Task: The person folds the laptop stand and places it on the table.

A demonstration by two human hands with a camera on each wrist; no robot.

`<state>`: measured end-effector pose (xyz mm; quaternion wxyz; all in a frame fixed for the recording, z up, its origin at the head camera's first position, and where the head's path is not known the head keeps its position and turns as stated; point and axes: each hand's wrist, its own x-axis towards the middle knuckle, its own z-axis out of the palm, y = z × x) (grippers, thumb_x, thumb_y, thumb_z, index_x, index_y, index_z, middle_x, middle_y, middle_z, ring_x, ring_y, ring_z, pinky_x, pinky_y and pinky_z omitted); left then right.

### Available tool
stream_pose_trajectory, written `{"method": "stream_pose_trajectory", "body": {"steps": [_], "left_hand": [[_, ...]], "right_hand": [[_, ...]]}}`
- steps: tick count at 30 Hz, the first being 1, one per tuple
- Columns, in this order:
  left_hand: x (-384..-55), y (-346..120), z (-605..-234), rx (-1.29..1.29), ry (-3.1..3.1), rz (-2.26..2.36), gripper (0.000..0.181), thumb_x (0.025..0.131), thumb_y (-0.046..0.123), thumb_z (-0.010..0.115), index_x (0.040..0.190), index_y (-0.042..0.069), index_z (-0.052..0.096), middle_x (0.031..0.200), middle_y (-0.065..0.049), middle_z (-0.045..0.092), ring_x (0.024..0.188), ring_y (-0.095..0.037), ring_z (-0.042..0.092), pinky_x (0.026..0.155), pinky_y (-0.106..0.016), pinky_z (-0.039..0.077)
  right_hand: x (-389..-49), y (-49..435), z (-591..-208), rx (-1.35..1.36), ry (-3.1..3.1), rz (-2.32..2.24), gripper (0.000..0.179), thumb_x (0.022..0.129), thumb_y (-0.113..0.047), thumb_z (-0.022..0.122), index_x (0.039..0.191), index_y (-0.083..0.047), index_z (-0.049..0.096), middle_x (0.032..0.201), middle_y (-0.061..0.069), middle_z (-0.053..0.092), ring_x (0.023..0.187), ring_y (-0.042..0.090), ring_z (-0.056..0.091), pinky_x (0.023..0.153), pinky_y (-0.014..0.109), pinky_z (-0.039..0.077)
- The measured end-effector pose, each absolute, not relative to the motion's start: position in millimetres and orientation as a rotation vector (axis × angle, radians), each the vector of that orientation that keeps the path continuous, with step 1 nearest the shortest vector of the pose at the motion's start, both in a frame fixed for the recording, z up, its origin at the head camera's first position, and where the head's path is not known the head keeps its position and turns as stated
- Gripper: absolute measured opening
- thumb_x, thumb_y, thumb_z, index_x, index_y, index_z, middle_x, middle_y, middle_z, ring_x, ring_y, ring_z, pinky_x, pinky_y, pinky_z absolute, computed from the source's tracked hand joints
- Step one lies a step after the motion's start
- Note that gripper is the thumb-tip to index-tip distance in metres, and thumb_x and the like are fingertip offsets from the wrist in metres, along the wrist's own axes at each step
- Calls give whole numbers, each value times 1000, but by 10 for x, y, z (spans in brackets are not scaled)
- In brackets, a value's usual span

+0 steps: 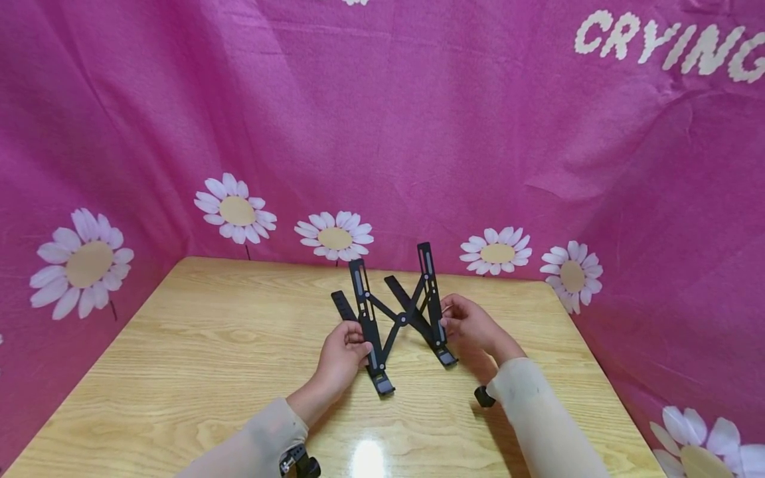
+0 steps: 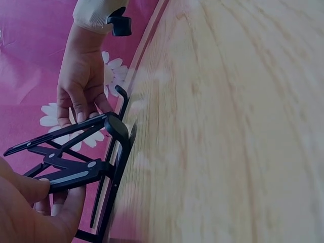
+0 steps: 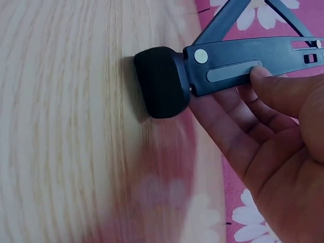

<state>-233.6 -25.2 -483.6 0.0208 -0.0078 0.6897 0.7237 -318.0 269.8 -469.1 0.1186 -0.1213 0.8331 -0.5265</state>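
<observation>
A black folding laptop stand [image 1: 403, 320] stands unfolded on the wooden table, its crossed bars spread between two slanted side arms. My left hand [image 1: 342, 355] grips the left arm near its lower end, thumb on the grey pad strip. On the other side my right hand [image 1: 472, 325] pinches the right arm low down. In the right wrist view the right thumb presses the grey strip of the stand [image 3: 233, 71], with fingers beneath it. The left wrist view shows the left hand [image 2: 45, 212] pinching one arm, and the right hand [image 2: 83, 83] at the far arm.
The pale wooden table [image 1: 239, 372] meets a magenta cloth [image 1: 382, 133] with white daisies along its back and sides. Dark wrist straps show at the left sleeve [image 1: 277, 425] and right sleeve [image 1: 532, 392]. A bright light reflection lies near the table's front.
</observation>
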Motion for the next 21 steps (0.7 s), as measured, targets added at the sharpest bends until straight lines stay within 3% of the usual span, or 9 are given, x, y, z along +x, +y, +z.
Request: {"method": "stream_pose_trajectory", "body": {"steps": [7, 14, 21], "left_hand": [[-2373, -288, -4847, 23, 2229, 2168, 21, 95, -13, 59, 113, -3, 54, 103, -17, 57, 84, -19, 61, 73, -36, 61], [-2396, -345, -4843, 82, 2231, 2160, 21, 93, -15, 59, 110, -5, 54, 95, -12, 55, 81, -20, 60, 70, -37, 61], [-2444, -405, -4827, 81, 2251, 2133, 20, 93, -15, 58, 110, -4, 55, 97, -19, 57, 80, -18, 59, 66, -34, 60]], "right_hand": [[-3113, 2686, -4691, -355, 2410, -1528, 22, 101, 7, 55, 122, 0, 53, 99, 20, 60, 82, 27, 67, 80, 51, 61], [-3026, 2665, -4717, -359, 2387, -1569, 24, 100, 7, 57, 123, -1, 54, 94, 15, 61, 79, 24, 68, 76, 49, 63], [-2904, 2568, -4700, -236, 2487, -1515, 24, 99, 5, 60, 119, -8, 58, 95, 14, 57, 83, 25, 67, 77, 43, 63]]}}
